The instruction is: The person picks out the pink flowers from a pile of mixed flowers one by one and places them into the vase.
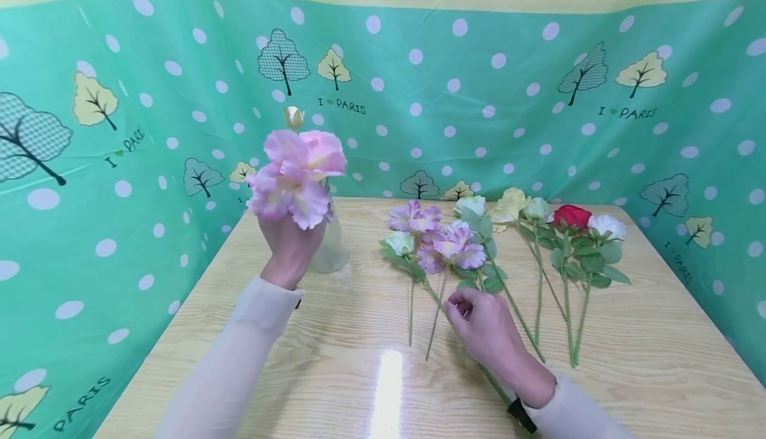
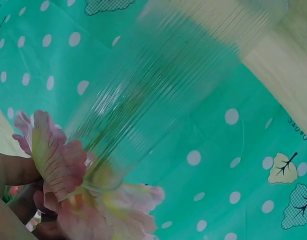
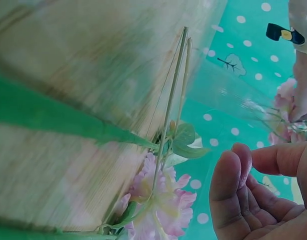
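A pink artificial flower (image 1: 296, 179) stands at the mouth of a clear ribbed vase (image 1: 332, 253), its stem showing through the side in the left wrist view. My left hand (image 1: 290, 246) pinches the blossom from behind, fingers on the petals (image 2: 56, 160). Behind it rises a small cream bud (image 1: 294, 117). My right hand (image 1: 487, 332) is over the stems of the loose flowers, fingers loosely bent. In the right wrist view nothing lies between its thumb and fingertips (image 3: 241, 160). Nearest to it are lilac flowers (image 1: 455, 246) and a pale green rose (image 1: 399, 243).
On the wooden table (image 1: 335, 359), more artificial flowers lie to the right: a yellow flower (image 1: 509, 206), a red rose (image 1: 572, 216) and a white rose (image 1: 607, 226). Their green stems point toward the front. A green dotted curtain (image 1: 455, 113) encloses the back and sides.
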The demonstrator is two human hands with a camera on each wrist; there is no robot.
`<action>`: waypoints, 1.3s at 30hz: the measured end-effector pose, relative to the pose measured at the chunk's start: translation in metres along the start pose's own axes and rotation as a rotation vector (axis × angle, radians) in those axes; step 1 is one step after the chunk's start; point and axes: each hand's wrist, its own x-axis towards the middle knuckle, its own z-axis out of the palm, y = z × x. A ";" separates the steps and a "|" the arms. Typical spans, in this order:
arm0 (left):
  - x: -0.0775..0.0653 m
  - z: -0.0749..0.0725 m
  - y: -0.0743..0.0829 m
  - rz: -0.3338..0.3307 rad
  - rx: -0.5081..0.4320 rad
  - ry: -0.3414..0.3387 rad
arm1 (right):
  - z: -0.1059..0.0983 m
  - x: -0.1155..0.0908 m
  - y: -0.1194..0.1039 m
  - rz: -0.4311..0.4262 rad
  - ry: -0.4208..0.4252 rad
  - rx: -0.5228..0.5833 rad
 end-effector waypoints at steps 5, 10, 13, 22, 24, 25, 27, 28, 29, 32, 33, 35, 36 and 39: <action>-0.006 -0.006 0.000 -0.273 -0.525 0.151 | 0.000 -0.001 0.000 0.033 -0.024 0.004; -0.018 -0.013 -0.002 0.101 1.727 -0.033 | 0.000 -0.002 0.002 0.030 -0.017 0.005; -0.032 -0.022 -0.006 0.477 2.013 0.052 | 0.000 -0.002 0.003 0.024 -0.014 0.004; -0.064 -0.031 -0.021 0.684 2.002 -0.041 | -0.001 -0.001 0.005 0.016 -0.008 -0.001; -0.070 -0.032 -0.026 0.664 1.993 -0.081 | -0.002 -0.001 0.006 0.009 -0.003 -0.005; -0.072 -0.032 -0.029 0.646 1.986 -0.101 | -0.002 -0.001 0.006 0.005 0.000 -0.008; -0.077 -0.033 -0.033 0.608 1.977 -0.130 | -0.002 0.000 0.006 -0.001 0.003 -0.014; -0.079 -0.033 -0.035 0.585 1.971 -0.141 | -0.002 0.000 0.006 -0.001 0.004 -0.016; -0.081 -0.033 -0.037 0.563 1.964 -0.150 | -0.003 0.000 0.006 -0.002 0.003 -0.017; -0.087 -0.032 -0.043 0.504 1.955 -0.175 | -0.004 0.001 0.007 0.001 0.001 -0.025; -0.089 -0.032 -0.045 0.485 1.953 -0.180 | -0.004 0.001 0.007 0.002 0.000 -0.025; -0.093 -0.031 -0.048 0.445 1.951 -0.191 | -0.005 0.002 0.007 0.006 -0.002 -0.033; -0.094 -0.031 -0.049 0.425 1.953 -0.196 | -0.006 0.002 0.008 0.012 -0.004 -0.035; -0.099 -0.030 -0.053 0.362 1.961 -0.211 | -0.006 0.002 0.008 0.019 -0.010 -0.039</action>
